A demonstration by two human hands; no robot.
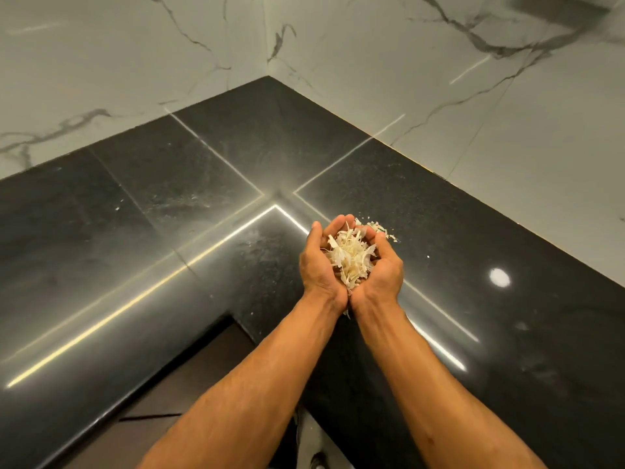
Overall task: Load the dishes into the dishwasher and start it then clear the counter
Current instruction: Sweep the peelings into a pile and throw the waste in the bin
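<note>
Black counter [473,214] — both hands [351,262] cup pale peelings [348,257].

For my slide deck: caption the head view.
Left hand and right hand cup pale peelings above the black counter.

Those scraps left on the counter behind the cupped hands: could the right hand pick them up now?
Probably not yet: the right hand and left hand together cup a pile of peelings. The leftover scraps lie just beyond.

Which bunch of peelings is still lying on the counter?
The small scatter of peelings just beyond the fingertips lies on the black counter; the bigger heap sits cupped in both hands.
</note>
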